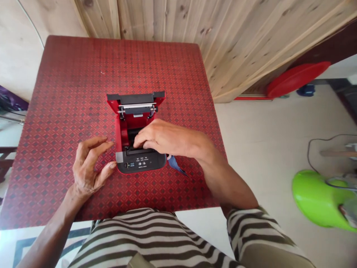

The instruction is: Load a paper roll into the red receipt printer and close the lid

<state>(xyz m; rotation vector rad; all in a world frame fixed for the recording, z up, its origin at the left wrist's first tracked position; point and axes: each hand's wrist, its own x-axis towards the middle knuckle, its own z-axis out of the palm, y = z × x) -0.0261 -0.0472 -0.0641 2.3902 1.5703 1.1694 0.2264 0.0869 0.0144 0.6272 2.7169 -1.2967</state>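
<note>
A small red and black printer [138,162] sits in the middle of a red patterned table [69,96], its lid [135,99] flipped up and back. My right hand [164,138] reaches into the open compartment, fingers curled down onto the black inner edge; what they grip is hidden. My left hand [90,163] rests beside the printer's left side, fingers spread, thumb tip touching the grey front corner. A bit of blue material [176,165] pokes out under my right wrist.
Wooden plank walls [228,37] rise behind the table. On the pale floor to the right lie a red basin [295,78], a green plastic object [318,199] and a thin cable [318,143]. My striped clothing [150,238] meets the table's near edge.
</note>
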